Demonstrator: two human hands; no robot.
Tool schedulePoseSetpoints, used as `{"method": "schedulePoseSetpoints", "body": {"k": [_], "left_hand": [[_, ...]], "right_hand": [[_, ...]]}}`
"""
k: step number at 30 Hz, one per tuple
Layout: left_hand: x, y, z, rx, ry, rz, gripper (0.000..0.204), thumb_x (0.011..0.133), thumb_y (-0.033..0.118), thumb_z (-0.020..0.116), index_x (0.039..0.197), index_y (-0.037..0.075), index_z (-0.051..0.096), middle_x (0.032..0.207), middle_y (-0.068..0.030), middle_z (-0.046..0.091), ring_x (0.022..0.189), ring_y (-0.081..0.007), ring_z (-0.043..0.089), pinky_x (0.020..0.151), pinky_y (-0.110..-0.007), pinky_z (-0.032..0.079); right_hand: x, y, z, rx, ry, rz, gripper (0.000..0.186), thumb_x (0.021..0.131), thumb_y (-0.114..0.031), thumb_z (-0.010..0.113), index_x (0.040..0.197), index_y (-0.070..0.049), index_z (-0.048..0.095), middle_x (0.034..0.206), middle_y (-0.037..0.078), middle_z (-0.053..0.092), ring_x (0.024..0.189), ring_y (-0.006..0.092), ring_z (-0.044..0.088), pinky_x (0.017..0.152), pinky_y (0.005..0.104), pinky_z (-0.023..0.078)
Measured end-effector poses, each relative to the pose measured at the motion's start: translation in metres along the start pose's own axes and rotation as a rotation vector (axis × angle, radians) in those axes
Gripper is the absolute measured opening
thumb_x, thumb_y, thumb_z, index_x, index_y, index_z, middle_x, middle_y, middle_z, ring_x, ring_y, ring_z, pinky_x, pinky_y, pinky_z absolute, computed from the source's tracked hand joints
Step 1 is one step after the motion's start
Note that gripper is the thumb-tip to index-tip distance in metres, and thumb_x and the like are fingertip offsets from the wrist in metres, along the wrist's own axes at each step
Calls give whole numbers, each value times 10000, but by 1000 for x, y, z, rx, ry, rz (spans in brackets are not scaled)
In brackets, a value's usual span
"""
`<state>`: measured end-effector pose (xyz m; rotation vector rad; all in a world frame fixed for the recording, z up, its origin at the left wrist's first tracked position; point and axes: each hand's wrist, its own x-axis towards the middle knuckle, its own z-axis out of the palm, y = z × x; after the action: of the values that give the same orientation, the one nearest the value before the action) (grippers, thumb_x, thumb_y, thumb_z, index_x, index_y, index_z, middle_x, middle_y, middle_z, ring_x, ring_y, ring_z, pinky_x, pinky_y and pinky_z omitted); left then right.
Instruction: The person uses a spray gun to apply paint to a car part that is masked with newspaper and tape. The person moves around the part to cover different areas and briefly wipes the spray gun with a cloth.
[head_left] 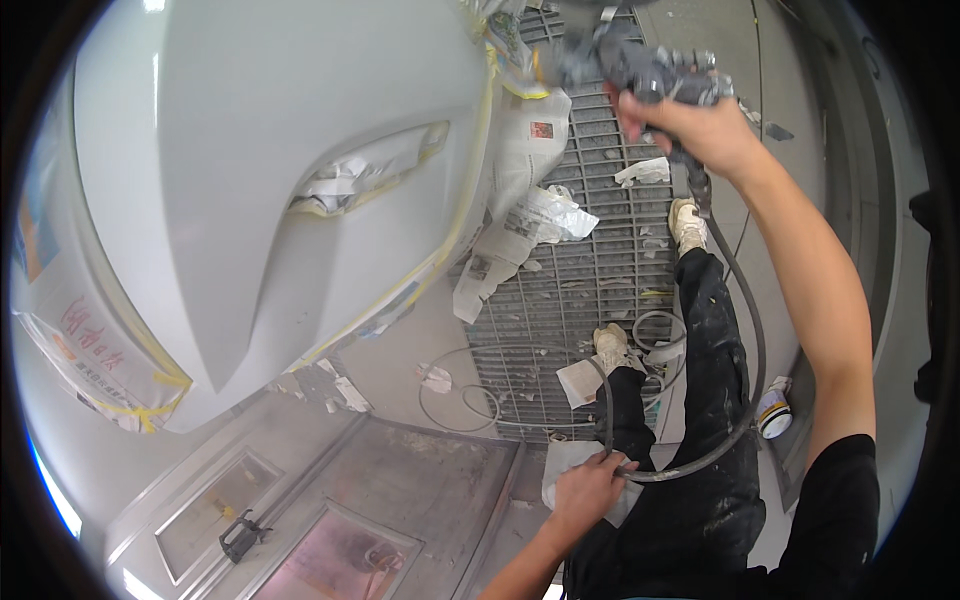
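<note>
My right hand [700,130], raised at the upper right, is wrapped round the grip of a dark spray gun [640,72], somewhat blurred. The gun points left toward the light grey car body panel [230,150]. An air hose [750,300] drops from the gun's handle and curves down to my left hand [588,490], which is closed round it near my lap. Pale paper or cloth [562,462] lies by that hand; whether I hold it too is unclear. Yellow tape [455,240] runs along the panel's edge, and crumpled masking paper [365,172] fills a recess in it.
Below lies a metal floor grate [600,270] with torn newspaper [530,225] scattered over it. Loops of hose [480,405] lie near my shoes [688,225]. A paint can [773,412] stands at the right. A booth door [400,480] with windows is at the lower left.
</note>
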<state>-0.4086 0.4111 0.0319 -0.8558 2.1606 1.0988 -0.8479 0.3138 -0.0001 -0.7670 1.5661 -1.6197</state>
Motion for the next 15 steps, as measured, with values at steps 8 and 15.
{"method": "schedulePoseSetpoints", "body": {"k": [8, 15], "left_hand": [[-97, -47, -4, -4, 140, -335, 244, 940, 323, 654, 1101, 151, 718, 996, -117, 743, 873, -367, 706, 735, -456, 559], [-184, -86, -6, 46, 137, -408, 273, 965, 337, 623, 1125, 131, 703, 1042, -138, 743, 921, -374, 709, 761, -460, 562]], "right_hand": [[1, 44, 51, 146, 653, 58, 180, 934, -263, 718, 938, -88, 763, 821, -21, 729, 668, 43, 577, 552, 226, 426], [-32, 69, 151, 493, 744, 243, 137, 961, -215, 704, 987, -82, 686, 858, 7, 715, 767, 81, 663, 557, 226, 430]]}}
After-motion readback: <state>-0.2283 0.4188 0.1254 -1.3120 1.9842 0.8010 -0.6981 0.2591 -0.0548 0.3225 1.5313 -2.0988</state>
